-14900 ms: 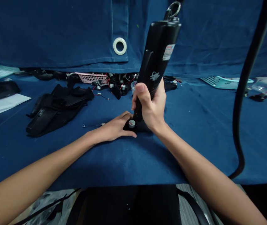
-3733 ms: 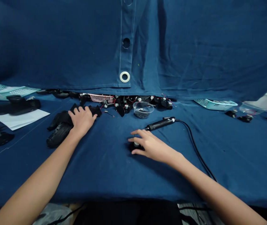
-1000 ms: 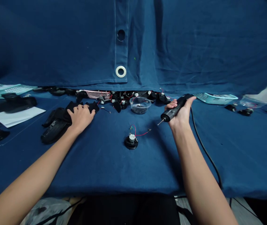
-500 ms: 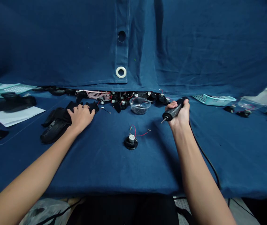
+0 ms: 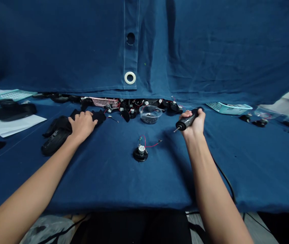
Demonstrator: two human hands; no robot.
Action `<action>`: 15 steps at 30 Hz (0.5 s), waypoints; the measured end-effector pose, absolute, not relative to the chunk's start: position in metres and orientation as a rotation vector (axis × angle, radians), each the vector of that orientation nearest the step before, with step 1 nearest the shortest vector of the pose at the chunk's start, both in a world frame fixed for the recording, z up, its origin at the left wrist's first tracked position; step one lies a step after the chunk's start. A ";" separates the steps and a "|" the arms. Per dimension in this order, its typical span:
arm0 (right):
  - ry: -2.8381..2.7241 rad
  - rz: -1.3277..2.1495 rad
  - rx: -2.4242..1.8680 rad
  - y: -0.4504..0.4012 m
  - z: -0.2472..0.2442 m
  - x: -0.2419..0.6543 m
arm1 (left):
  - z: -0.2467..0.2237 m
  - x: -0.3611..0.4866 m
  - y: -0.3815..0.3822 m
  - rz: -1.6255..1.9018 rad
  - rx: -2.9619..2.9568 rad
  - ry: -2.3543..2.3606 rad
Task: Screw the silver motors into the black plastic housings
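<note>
My right hand (image 5: 194, 123) is wrapped round a black electric screwdriver (image 5: 188, 121), held above the cloth with its bit pointing down to the left. A cable runs from behind my wrist. At the left, my left hand (image 5: 81, 126) lies with fingers spread on a pile of black plastic parts (image 5: 55, 140); its fingertips are partly lost against the black. Between my hands a round black part with a small silver motor (image 5: 141, 149) sits on the cloth, its red wire (image 5: 152, 145) curling out to the right.
Behind the motor part stands a clear round tub (image 5: 150, 115) of small dark pieces. Several motor parts lie along the back by a pink basket (image 5: 105, 102). A turquoise basket (image 5: 232, 108) is at the back right. White paper (image 5: 14, 125) lies left. A blue curtain (image 5: 210, 51) hangs behind.
The whole view has shifted slightly. My left hand has slid a little to the left over the black parts. My right hand keeps its grip on the electric screwdriver.
</note>
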State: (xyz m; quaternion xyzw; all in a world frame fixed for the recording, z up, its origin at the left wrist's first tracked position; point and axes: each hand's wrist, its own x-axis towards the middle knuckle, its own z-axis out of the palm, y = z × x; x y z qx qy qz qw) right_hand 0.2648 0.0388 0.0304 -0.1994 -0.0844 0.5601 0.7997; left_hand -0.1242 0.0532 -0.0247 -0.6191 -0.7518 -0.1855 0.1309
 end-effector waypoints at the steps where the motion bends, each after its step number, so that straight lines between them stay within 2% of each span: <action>1: -0.226 1.145 -0.459 0.039 0.030 0.263 | -0.023 -0.123 0.052 -0.552 -1.785 -2.163; 5: -0.484 0.868 -0.597 0.034 0.031 0.255 | -0.016 -0.095 0.038 -0.776 -1.882 -1.845; 9: -0.692 0.739 -0.623 0.025 0.037 0.250 | -0.016 -0.047 0.008 -0.989 -2.680 -1.321; 12: -0.710 0.738 -0.609 0.020 0.042 0.249 | -0.022 -0.021 -0.015 -0.812 -3.131 -1.041; 15: -0.679 0.761 -0.563 0.018 0.045 0.250 | -0.028 -0.011 -0.027 -0.639 -3.291 -1.031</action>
